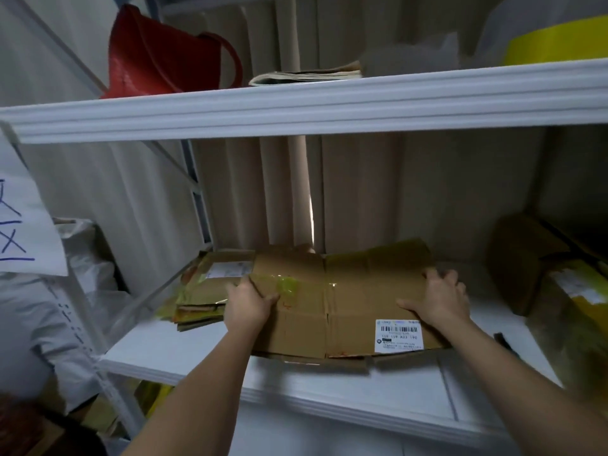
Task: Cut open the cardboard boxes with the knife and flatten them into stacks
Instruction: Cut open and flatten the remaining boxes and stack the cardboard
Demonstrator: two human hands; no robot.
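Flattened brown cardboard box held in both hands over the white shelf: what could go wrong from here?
1. The flattened brown cardboard box juts past the white shelf's front edge; released there, it may tip off.
2. The stack of flattened yellow-taped cardboard lies askew at the shelf's left edge; a nudge from the left hand could spill it.
3. The right hand grips only the box's edge, so it may sag.

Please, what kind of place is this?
Probably a storage room or stockroom: white shelves, a flattened box with a shipping label, held by both hands, and grey parcel bags beside the shelves.
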